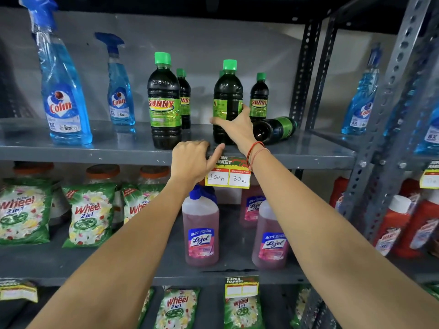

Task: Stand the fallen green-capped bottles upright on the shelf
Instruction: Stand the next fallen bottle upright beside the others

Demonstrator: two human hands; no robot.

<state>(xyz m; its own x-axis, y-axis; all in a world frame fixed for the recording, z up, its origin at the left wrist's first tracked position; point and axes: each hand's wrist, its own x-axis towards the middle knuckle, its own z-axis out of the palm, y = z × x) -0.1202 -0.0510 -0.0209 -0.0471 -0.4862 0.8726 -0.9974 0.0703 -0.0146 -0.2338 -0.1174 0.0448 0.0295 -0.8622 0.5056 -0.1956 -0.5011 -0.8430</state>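
My right hand grips a large dark green-capped bottle that stands upright near the front of the grey shelf. My left hand rests on the shelf's front edge, fingers curled over it, holding no bottle. Another large green-capped bottle stands upright to the left, with a smaller one behind it. A small upright bottle stands behind my right hand. One dark bottle lies on its side to the right, base toward me, cap hidden.
Blue spray bottles stand at the shelf's left. A slotted steel upright borders the right, with more blue bottles beyond. A price tag hangs from the shelf edge. Pink cleaner bottles and green detergent packs fill the shelf below.
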